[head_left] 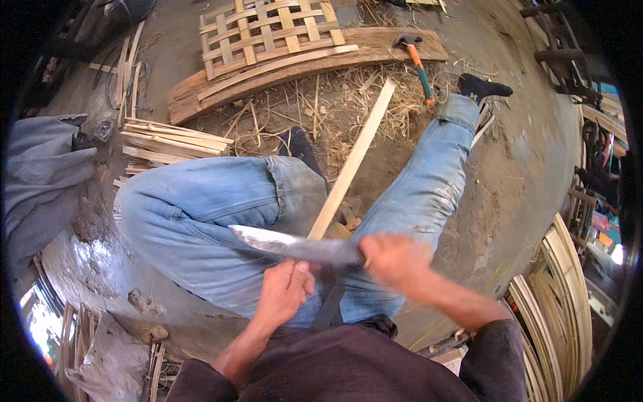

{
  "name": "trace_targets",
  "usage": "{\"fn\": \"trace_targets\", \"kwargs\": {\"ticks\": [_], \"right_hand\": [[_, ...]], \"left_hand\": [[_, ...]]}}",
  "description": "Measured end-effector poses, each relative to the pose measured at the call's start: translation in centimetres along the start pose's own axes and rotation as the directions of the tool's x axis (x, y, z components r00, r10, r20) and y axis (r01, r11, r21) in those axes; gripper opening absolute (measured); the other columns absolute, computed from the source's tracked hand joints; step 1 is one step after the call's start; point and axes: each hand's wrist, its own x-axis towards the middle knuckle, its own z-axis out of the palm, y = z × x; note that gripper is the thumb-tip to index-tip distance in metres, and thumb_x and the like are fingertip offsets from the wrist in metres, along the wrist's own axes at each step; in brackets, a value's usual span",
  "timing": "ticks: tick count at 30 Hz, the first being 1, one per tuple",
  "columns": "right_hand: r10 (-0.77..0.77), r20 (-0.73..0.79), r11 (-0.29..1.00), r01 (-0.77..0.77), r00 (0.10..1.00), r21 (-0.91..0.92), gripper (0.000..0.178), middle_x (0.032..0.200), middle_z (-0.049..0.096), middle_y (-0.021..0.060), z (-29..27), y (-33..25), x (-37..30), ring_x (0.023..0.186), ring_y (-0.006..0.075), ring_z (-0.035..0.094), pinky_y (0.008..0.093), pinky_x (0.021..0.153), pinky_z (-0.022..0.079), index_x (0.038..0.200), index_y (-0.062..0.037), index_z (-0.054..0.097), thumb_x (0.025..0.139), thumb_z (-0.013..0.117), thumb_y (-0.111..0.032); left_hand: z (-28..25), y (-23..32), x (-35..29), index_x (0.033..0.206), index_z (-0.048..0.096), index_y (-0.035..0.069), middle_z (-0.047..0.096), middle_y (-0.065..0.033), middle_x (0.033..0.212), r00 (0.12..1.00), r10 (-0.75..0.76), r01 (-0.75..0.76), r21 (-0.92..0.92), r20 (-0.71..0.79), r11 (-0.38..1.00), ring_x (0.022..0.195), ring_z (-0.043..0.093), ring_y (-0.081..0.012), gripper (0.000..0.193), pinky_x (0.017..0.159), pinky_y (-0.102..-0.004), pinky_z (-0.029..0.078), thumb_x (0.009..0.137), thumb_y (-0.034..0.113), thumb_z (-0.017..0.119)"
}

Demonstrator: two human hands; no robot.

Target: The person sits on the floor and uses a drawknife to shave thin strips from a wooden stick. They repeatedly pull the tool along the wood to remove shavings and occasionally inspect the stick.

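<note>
My right hand point(396, 258), slightly blurred, is wrapped round the handle of a large broad-bladed knife point(301, 247). The blade lies level and points left, crossing over a long pale bamboo strip point(355, 161). That strip slants from between my legs out toward the far right, above the scraps on the floor. Close below the blade, my left hand point(284, 289) is closed, its fingers pinched at the strip's near end. The blade and the fingers hide exactly where the strip ends.
Beyond my legs, a wooden plank point(375, 50) bears a woven lattice panel point(268, 30) and an orange-and-green-handled hammer point(416, 63). Thin shavings point(365, 110) litter the ground there. Cut strips point(167, 141) are piled beside my left knee, and longer strips point(562, 288) stand at right.
</note>
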Motion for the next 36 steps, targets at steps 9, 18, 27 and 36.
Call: {"fn": "trace_targets", "kwargs": {"ticks": [9, 18, 27, 36], "right_hand": [[0.211, -0.292, 0.967, -0.242, 0.933, -0.076, 0.012, 0.069, 0.061, 0.0188, -3.5, 8.6, 4.1, 0.069, 0.0396, 0.064, 0.0486, 0.059, 0.051, 0.089, -0.0037, 0.052, 0.082, 0.057, -0.011], [0.197, -0.239, 0.971, -0.155, 0.951, 0.181, 0.015, 0.074, 0.062, 0.0172, 0.9, 3.4, 2.9, 0.066, 0.0365, 0.063, 0.0464, 0.059, 0.051, 0.089, -0.0034, 0.059, 0.079, 0.062, -0.014], [-0.131, -0.315, 0.991, 0.112, 0.94, -0.08, 0.013, 0.074, 0.057, 0.0071, 1.4, 3.3, 2.5, 0.07, 0.0286, 0.062, 0.0405, 0.061, 0.049, 0.084, -0.0097, 0.054, 0.074, 0.061, -0.014], [0.219, -0.406, 0.974, -0.222, 0.887, 0.04, 0.017, 0.076, 0.061, 0.0156, 0.2, 7.7, 6.1, 0.07, 0.0374, 0.064, 0.0462, 0.059, 0.053, 0.089, -0.0059, 0.052, 0.077, 0.063, -0.011]], "left_hand": [[-0.7, 0.3, -2.5, 0.098, 0.062, 0.001, 0.054, -0.001, 0.061, 0.999, -0.035, 0.034, 0.065, 0.014, 0.997, 0.049, 0.05, -0.0078, 0.038, 0.047, -0.0248, 0.041, 0.104, 0.031, 0.039], [-0.6, -1.6, -0.2, 0.079, 0.05, 0.008, 0.039, 0.0057, 0.055, 0.955, -0.151, 0.293, -0.719, 0.256, 0.63, 0.042, 0.028, -0.0038, 0.034, 0.042, -0.0208, 0.024, 0.102, 0.032, 0.041], [-1.5, -1.2, -0.1, 0.074, 0.044, 0.014, 0.031, 0.0089, 0.049, 0.918, -0.076, 0.382, -0.816, 0.389, 0.433, 0.039, 0.024, -0.0022, 0.034, 0.04, -0.0197, 0.021, 0.103, 0.032, 0.04], [-0.8, -1.6, -1.5, 0.074, 0.043, 0.014, 0.033, 0.0087, 0.049, 0.894, -0.079, 0.433, -0.805, 0.442, 0.406, 0.039, 0.024, -0.0018, 0.036, 0.04, -0.0185, 0.022, 0.103, 0.035, 0.042]]}}
